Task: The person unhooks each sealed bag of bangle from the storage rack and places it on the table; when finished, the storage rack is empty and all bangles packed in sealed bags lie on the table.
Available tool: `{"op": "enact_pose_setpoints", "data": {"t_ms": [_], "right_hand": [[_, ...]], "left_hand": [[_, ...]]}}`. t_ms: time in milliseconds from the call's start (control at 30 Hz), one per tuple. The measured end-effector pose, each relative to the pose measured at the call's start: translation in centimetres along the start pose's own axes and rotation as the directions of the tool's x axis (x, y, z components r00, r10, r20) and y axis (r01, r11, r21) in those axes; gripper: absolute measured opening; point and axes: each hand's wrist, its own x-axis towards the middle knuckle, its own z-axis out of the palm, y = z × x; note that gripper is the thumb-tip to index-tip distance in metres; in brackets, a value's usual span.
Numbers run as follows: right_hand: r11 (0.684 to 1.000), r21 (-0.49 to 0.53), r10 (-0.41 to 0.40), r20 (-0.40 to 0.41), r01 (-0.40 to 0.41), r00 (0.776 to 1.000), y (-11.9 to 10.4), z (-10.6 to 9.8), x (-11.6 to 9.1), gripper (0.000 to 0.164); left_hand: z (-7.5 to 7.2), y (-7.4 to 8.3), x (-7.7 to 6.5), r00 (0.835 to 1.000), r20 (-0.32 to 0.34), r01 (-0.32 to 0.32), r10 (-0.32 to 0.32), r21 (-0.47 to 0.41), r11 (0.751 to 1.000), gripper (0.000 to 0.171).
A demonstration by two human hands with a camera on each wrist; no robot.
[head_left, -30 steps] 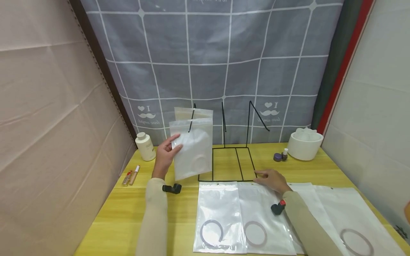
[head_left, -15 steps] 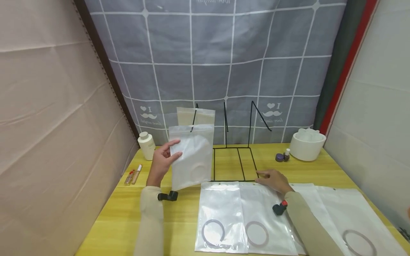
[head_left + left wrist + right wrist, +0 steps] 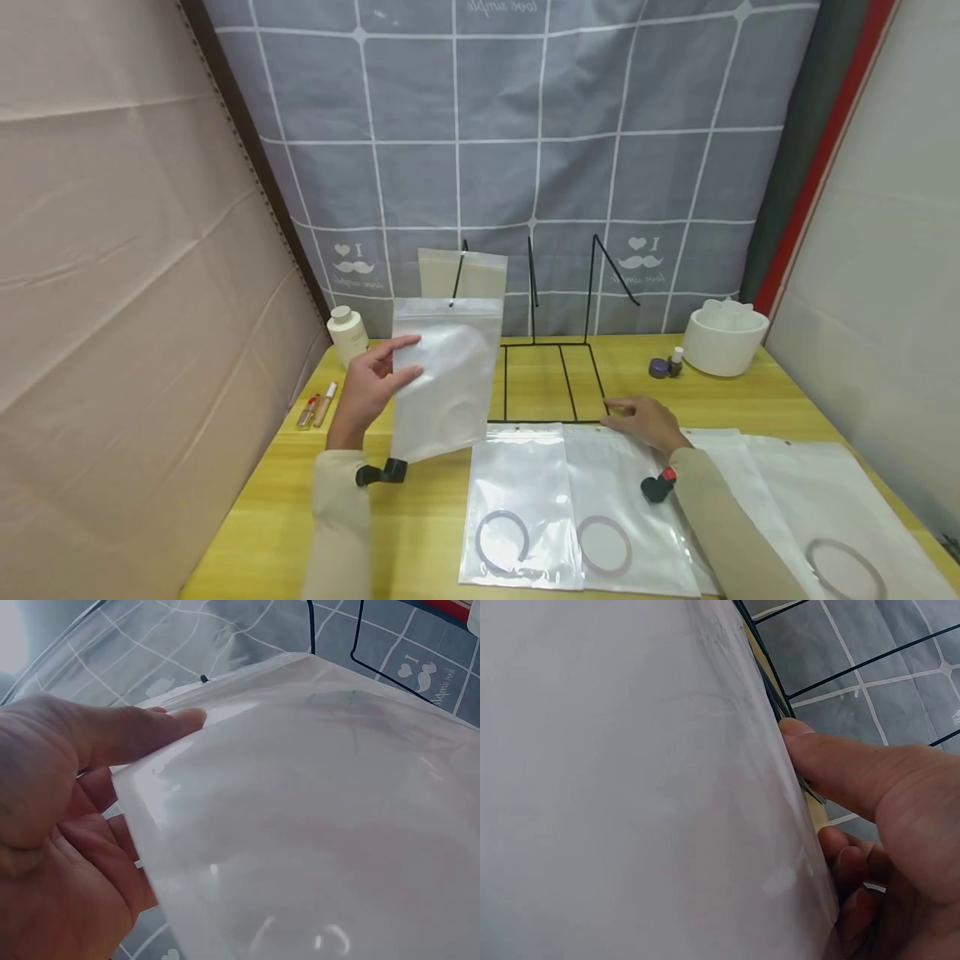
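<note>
My left hand (image 3: 367,387) pinches the left edge of a white zip-lock bag (image 3: 447,383), thumb in front. The bag's top hole sits at the tip of the left hook on a black wire display rack (image 3: 533,321). A second zip-lock bag (image 3: 483,263) hangs behind it on the same hook. In the left wrist view the gripped bag (image 3: 300,825) fills most of the frame. My right hand (image 3: 645,423) holds the front right corner of the rack's base. In the right wrist view its thumb (image 3: 840,765) presses the wire beside a white bag (image 3: 630,780).
Several white zip-lock bags (image 3: 517,475) lie along the table's front, some showing a ring shape. A white bottle (image 3: 348,333) and small tubes (image 3: 325,406) stand or lie at left. Dark little jars (image 3: 658,367) and a white pot (image 3: 722,343) are at right.
My left hand has drawn the front bag toward me and down along the hook to its tip. The rear bag stays hanging. My right hand keeps its place on the rack.
</note>
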Motion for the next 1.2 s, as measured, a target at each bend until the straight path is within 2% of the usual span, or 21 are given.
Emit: {"op": "enact_pose_setpoints", "data": {"t_ms": [200,300,400,500,567,633,700,767,833,900,967,1000,1067,1100,1200], "right_hand": [[1.0,-0.01,0.006,-0.001,-0.006,1.0,0.0,0.0,0.1,0.06],[1.0,-0.006,0.012,0.002,-0.012,1.0,0.0,0.2,0.0,0.061],[1.0,-0.002,0.018,0.007,-0.018,1.0,0.0,0.3,-0.1,0.062],[1.0,-0.011,0.014,0.001,-0.014,1.0,0.1,0.1,-0.2,0.062],[1.0,-0.016,0.005,-0.004,-0.005,1.0,0.1,0.0,-0.2,0.062],[1.0,-0.02,-0.002,-0.003,0.002,1.0,0.2,-0.1,-0.1,0.062],[1.0,-0.018,-0.003,0.002,0.003,1.0,0.1,-0.1,-0.1,0.062],[1.0,-0.015,0.0,0.003,0.0,1.0,0.1,-0.2,0.0,0.062],[1.0,-0.016,-0.004,0.002,0.004,1.0,0.1,-0.3,0.1,0.062],[1.0,-0.02,-0.014,-0.002,0.014,1.0,0.0,-0.4,0.1,0.062],[0.999,-0.026,-0.025,-0.004,0.025,1.0,0.0,-0.4,0.0,0.062],[0.999,-0.028,-0.027,-0.004,0.027,1.0,-0.1,-0.4,0.0,0.062],[0.999,-0.03,-0.024,-0.001,0.024,1.0,-0.1,-0.4,0.0,0.062],[0.999,-0.031,-0.021,0.001,0.021,1.0,-0.1,-0.3,0.0,0.063],[0.999,-0.036,-0.008,0.005,0.008,1.0,-0.1,-0.3,-0.1,0.064]], "left_hand": [[-0.4,1.1,-1.3,0.997,0.015,-0.071,0.07,0.023,0.997,0.042],[-0.8,1.7,-2.6,0.995,0.031,-0.097,0.096,0.038,0.995,0.043],[-0.9,2.0,-4.2,0.991,0.076,-0.116,0.113,0.032,0.993,0.042],[-1.0,2.0,-5.9,0.986,0.147,-0.066,0.071,-0.044,0.997,0.041],[-1.0,2.0,-7.1,0.983,0.184,0.015,0.005,-0.111,0.994,0.041],[-1.1,1.8,-8.2,0.975,0.208,0.11,-0.072,-0.178,0.978,0.041],[-1.2,1.1,-9.1,0.96,0.225,0.218,-0.169,-0.214,0.952,0.043],[-1.3,0.0,-9.5,0.936,0.227,0.318,-0.27,-0.213,0.924,0.045],[-1.4,-1.6,-9.7,0.894,0.233,0.428,-0.382,-0.199,0.882,0.047],[-1.6,-3.3,-9.8,0.842,0.228,0.529,-0.489,-0.167,0.832,0.049],[-1.8,-5.0,-9.9,0.799,0.219,0.592,-0.56,-0.125,0.796,0.051],[-1.9,-5.7,-10.0,0.785,0.21,0.61,-0.583,-0.092,0.787,0.051],[-2.0,-6.9,-10.1,0.765,0.18,0.631,-0.618,-0.024,0.775,0.051],[-2.1,-7.4,-10.2,0.764,0.156,0.632,-0.627,0.019,0.775,0.049],[-2.0,-8.5,-10.3,0.772,0.076,0.615,-0.631,0.162,0.772,0.042]]}}
